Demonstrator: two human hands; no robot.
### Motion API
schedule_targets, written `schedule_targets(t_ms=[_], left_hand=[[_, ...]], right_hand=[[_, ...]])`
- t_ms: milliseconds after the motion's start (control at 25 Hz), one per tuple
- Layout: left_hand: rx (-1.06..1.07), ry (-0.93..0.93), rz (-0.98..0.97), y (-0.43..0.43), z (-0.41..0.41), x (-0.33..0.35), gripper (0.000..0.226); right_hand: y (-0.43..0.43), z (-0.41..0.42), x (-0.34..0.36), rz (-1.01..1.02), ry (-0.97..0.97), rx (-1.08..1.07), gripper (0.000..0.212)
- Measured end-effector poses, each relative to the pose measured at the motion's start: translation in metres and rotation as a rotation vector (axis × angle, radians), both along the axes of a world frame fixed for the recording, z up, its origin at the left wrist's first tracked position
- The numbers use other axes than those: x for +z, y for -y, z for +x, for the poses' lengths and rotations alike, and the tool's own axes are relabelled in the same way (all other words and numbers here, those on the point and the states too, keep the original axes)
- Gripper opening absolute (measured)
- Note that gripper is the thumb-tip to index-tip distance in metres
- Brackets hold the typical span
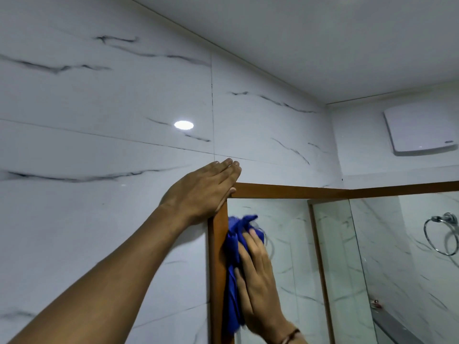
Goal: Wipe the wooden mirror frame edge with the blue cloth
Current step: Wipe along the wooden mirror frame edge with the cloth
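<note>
A brown wooden mirror frame (285,191) hangs on a white marble-tile wall, with its top left corner near the middle of the view. My left hand (206,189) lies flat over that corner, fingers together, holding nothing. My right hand (258,281) presses a bunched blue cloth (233,264) against the inner side of the frame's left upright. The cloth runs down along that upright and partly covers the mirror glass.
The mirror glass (347,256) reflects marble tiles and a wooden edge. A chrome towel ring (440,234) shows at the right, and a white wall unit (422,129) sits high up near the ceiling. Bare tiled wall fills the left.
</note>
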State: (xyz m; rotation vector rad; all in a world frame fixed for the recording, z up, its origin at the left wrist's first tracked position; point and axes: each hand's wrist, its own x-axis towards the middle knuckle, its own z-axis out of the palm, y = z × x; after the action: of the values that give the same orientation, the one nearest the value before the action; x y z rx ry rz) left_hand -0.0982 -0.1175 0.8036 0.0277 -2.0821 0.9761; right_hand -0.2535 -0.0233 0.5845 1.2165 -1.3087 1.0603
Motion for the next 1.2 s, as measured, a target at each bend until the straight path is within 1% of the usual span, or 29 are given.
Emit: schedule_targets(t_ms=[80, 160, 200, 280, 360, 400, 480, 520, 560, 600, 640, 720, 760, 840, 880, 920, 960, 1000, 1080, 1120, 1200], left_hand=[[0.027, 0.009, -0.026, -0.001, -0.001, 0.001, 0.063], [0.038, -0.002, -0.043, -0.001, -0.002, 0.002, 0.062], [0.038, 0.004, -0.048, -0.001, -0.003, 0.003, 0.062], [0.034, 0.008, -0.049, 0.0, -0.002, 0.002, 0.061], [0.04, 0.011, -0.033, -0.001, 0.0, 0.001, 0.062], [0.044, 0.02, -0.028, -0.003, 0.001, 0.001, 0.062], [0.041, 0.01, -0.007, -0.006, -0.001, 0.001, 0.062], [0.03, 0.014, -0.001, -0.007, -0.001, 0.001, 0.062], [0.022, 0.01, -0.001, -0.006, 0.0, 0.001, 0.062], [0.02, -0.003, -0.006, -0.005, 0.002, -0.001, 0.062], [0.024, -0.012, -0.013, -0.005, 0.003, -0.003, 0.062], [0.032, 0.003, -0.008, -0.008, 0.005, -0.003, 0.062], [0.042, 0.011, -0.004, -0.01, 0.004, -0.004, 0.062], [0.04, 0.004, -0.002, -0.011, 0.003, -0.002, 0.061], [0.025, 0.001, -0.005, -0.011, 0.002, -0.002, 0.061], [0.013, -0.007, -0.004, -0.01, 0.002, -0.003, 0.061], [0.007, -0.021, -0.002, -0.01, 0.004, -0.005, 0.061], [0.009, -0.032, -0.001, -0.011, 0.004, -0.006, 0.062], [0.025, -0.025, 0.01, -0.015, 0.007, -0.008, 0.063], [0.034, -0.019, 0.017, -0.016, 0.008, -0.009, 0.063], [0.027, -0.029, 0.009, -0.016, 0.006, -0.01, 0.063]], right_hand=[[0.005, 0.007, -0.013, -0.017, -0.028, -0.057, 0.067], [0.006, 0.005, 0.018, -0.026, 0.031, -0.037, 0.074], [0.005, 0.007, 0.031, -0.021, 0.059, -0.038, 0.074], [0.009, 0.013, 0.022, -0.041, 0.103, -0.014, 0.065], [0.01, 0.017, -0.006, -0.03, 0.077, 0.002, 0.058], [0.007, 0.016, -0.005, -0.024, 0.039, -0.009, 0.058], [0.001, 0.011, 0.031, -0.023, -0.045, -0.061, 0.058], [0.002, 0.009, 0.05, -0.038, -0.04, -0.086, 0.058], [0.003, 0.012, 0.053, -0.048, -0.013, -0.082, 0.059], [0.005, 0.016, 0.042, -0.053, 0.018, -0.058, 0.059], [0.007, 0.017, 0.015, -0.041, 0.034, -0.042, 0.058], [0.001, 0.02, -0.041, 0.031, -0.01, -0.049, 0.06], [-0.003, 0.017, -0.046, 0.045, -0.039, -0.053, 0.06], [-0.003, 0.013, -0.003, 0.032, -0.042, -0.058, 0.06], [0.001, 0.014, 0.019, 0.006, -0.003, -0.057, 0.061], [0.005, 0.017, 0.026, -0.029, 0.043, -0.039, 0.062], [0.01, 0.022, 0.016, -0.062, 0.072, -0.023, 0.063], [0.012, 0.025, -0.008, -0.062, 0.086, -0.018, 0.062], [0.006, 0.031, -0.066, 0.024, 0.038, -0.016, 0.062], [0.001, 0.03, -0.073, 0.041, 0.014, -0.028, 0.062], [0.001, 0.027, -0.03, 0.028, 0.036, -0.036, 0.066]])
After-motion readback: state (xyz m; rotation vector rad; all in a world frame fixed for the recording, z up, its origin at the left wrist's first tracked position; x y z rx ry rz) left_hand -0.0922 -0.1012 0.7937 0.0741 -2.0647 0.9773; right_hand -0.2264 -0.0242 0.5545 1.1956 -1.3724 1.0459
